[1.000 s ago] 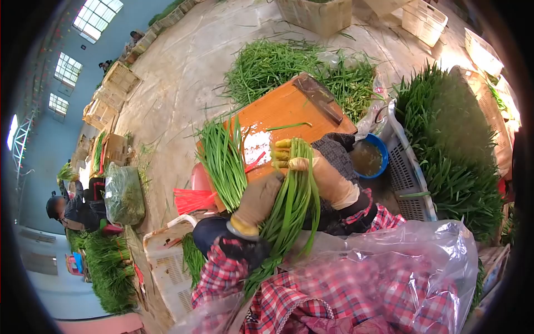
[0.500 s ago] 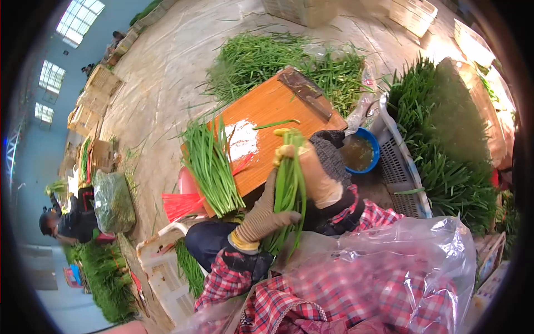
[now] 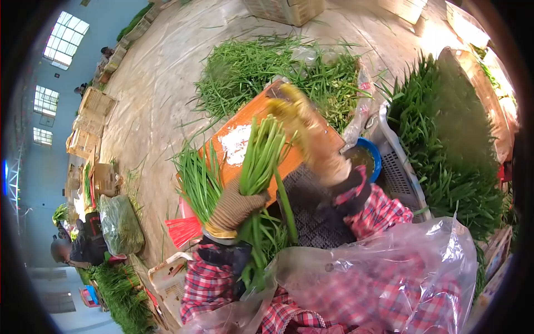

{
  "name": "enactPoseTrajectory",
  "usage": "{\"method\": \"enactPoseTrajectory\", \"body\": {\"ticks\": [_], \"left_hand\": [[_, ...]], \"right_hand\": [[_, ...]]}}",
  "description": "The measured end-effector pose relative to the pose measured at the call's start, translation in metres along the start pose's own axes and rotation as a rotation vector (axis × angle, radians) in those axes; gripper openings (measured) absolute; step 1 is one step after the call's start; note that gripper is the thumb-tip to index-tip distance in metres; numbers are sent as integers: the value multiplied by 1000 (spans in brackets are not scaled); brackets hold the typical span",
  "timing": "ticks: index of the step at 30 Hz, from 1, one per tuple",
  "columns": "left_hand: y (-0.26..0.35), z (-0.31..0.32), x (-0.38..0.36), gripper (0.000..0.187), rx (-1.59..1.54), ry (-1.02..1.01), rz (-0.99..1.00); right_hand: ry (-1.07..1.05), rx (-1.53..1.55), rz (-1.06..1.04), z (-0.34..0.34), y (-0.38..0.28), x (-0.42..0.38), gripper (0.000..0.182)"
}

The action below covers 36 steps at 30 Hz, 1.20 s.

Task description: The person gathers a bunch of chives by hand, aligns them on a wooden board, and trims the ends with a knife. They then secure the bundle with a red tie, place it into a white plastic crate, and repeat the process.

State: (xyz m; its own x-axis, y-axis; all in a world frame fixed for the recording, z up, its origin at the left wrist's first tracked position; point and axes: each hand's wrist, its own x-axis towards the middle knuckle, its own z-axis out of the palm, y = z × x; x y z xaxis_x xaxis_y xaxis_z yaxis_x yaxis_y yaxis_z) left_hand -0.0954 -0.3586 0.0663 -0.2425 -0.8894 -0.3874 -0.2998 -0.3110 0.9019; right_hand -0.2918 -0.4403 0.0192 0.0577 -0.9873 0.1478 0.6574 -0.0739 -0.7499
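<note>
My left hand (image 3: 233, 203), in a striped knit glove, is closed around a bunch of chives (image 3: 262, 150). The pale stem ends point up and away, while the leaves hang down over my lap. Beyond it and to the right, my right hand (image 3: 311, 131) is blurred by motion above the orange board (image 3: 253, 108). Its glove has yellow fingertips, and its fingers look stretched out and apart, with nothing visible between them. Another bunch of chives (image 3: 194, 178) lies on the board's left side. Red strips (image 3: 183, 230) stick out beside the board's near left corner.
A pile of loose greens (image 3: 239, 72) covers the floor beyond the board. To the right are a blue basin (image 3: 376, 156) of murky water and a grey crate (image 3: 400, 178) beside tall greens (image 3: 445, 150). A co-worker (image 3: 89, 245) sits far left near a stuffed plastic bag (image 3: 119, 222).
My left hand has moved left and up with the chives, whose stem ends now show above it. My right hand has left the stem ends and moved up and away over the board.
</note>
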Motion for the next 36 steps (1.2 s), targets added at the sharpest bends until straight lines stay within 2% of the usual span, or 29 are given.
{"method": "enactPoseTrajectory", "body": {"ticks": [1,3,5,8,11,12,15,16,19,20,21,23,25,26,33,36], "left_hand": [[3,-12,10,55,184,35,6],[19,-20,28,62,667,151,34],[31,-20,49,64,1224,287,24],[28,-18,85,68,1328,357,7],[24,-9,119,72,1334,387,42],[22,-7,130,72,1322,383,40],[-2,-2,166,72,1273,394,81],[-9,0,172,72,1274,393,91],[-29,5,195,72,1280,381,83],[-32,6,203,71,1296,372,62],[-36,8,210,71,1313,362,40],[-47,10,221,63,1351,360,93],[-74,8,237,58,1423,328,169],[-85,9,243,49,1467,330,206],[-119,12,249,36,1588,328,228],[-120,12,248,35,1577,335,239]], "right_hand": [[27,-202,-155,-27,8,20,55],[9,-935,-159,-102,59,46,60],[-65,-1604,-93,-126,78,38,61],[-149,-1909,-91,-132,88,33,54],[-108,-2005,-155,-148,104,44,51],[-47,-1914,-133,-155,107,43,48],[-114,-1981,53,-158,106,42,48],[-102,-1968,-8,-159,103,43,51],[-3,-1586,138,-161,82,44,54],[135,-1371,59,-172,82,44,54],[228,-1242,83,-181,75,39,51],[287,-1056,-50,-179,57,29,48],[228,-966,-26,-173,39,22,46],[204,-921,-14,-169,29,18,46],[-25,-1279,7,-116,-3,-1,45],[-100,-1413,150,-110,-8,-7,46]]}}
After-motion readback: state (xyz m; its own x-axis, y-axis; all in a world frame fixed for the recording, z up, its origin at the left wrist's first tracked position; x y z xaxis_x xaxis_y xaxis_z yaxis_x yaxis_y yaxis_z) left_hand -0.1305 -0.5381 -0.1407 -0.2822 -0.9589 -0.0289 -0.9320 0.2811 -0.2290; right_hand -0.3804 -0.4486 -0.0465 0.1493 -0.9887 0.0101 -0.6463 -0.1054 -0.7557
